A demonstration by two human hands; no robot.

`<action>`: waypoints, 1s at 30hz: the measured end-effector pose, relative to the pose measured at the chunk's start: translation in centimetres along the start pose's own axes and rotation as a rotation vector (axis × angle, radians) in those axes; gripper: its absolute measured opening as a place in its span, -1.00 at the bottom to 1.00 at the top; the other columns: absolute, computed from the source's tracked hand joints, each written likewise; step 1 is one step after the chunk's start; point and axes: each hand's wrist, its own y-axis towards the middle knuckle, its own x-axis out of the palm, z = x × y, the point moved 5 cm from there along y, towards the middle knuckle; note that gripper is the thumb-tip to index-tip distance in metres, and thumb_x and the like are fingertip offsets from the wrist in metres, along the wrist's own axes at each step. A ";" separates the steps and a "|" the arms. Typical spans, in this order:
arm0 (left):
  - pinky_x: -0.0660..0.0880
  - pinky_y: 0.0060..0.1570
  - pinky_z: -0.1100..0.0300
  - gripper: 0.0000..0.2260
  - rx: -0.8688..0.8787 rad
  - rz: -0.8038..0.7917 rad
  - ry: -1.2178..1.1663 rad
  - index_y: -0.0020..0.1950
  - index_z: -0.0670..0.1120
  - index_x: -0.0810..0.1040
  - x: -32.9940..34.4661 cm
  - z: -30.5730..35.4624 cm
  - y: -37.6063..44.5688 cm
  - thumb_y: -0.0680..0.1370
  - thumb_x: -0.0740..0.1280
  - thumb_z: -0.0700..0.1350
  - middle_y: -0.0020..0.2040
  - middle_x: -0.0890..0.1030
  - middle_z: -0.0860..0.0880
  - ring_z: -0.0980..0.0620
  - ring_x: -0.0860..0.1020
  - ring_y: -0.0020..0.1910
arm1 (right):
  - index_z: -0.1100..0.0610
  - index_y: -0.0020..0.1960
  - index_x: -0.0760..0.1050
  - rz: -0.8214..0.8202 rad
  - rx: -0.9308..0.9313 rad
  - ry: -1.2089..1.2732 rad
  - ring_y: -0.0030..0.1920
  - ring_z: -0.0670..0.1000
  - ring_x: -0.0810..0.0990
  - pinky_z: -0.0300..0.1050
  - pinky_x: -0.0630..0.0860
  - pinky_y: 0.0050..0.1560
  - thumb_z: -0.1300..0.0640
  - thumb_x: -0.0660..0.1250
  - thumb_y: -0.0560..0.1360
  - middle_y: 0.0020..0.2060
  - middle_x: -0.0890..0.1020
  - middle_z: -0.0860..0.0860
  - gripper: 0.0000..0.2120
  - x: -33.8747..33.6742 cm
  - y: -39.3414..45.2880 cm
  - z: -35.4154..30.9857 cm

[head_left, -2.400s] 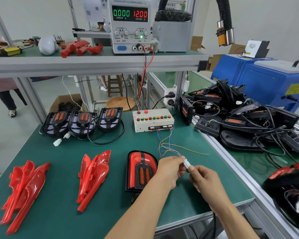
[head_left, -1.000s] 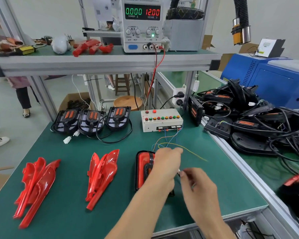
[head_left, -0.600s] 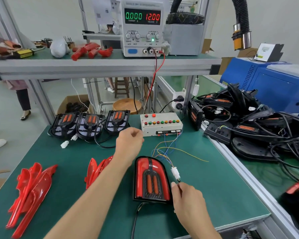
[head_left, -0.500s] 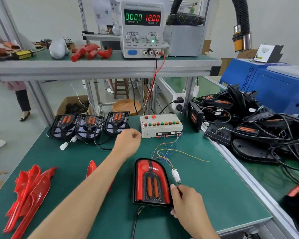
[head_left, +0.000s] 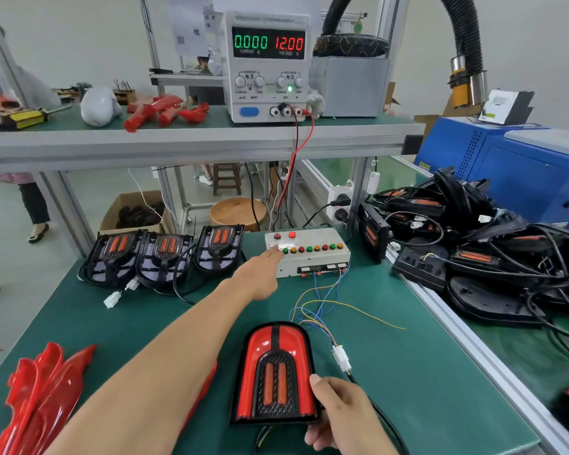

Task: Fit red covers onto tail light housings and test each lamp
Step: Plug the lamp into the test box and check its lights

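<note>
green worktop [head_left: 408,405]: left hand [head_left: 260,277], fingers extended, presses test box [head_left: 309,254] button; right hand [head_left: 339,412] grasps red-covered tail light [head_left: 276,372] edge.

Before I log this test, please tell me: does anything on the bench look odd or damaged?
Nothing looks damaged. The covered lamp lies flat, its white connector joined. The left hand reaches the test box; the supply reads 0.000 A, and the lamp looks unlit.

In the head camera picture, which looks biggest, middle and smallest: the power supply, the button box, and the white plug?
1. Power supply, biggest.
2. Button box.
3. White plug, smallest, though nearest the camera.
</note>
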 end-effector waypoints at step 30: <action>0.51 0.26 -0.19 -0.40 0.006 0.059 0.190 0.60 -0.16 0.18 0.5 0.5 0.7 0.57 0.22 -0.37 0.65 0.15 -0.12 -0.26 0.48 0.40 | 0.13 0.10 0.57 0.141 -0.271 0.198 -0.43 0.05 0.55 -0.14 0.47 -0.43 0.09 0.19 0.69 -0.31 0.67 0.12 -0.81 0.1 0.8 1.2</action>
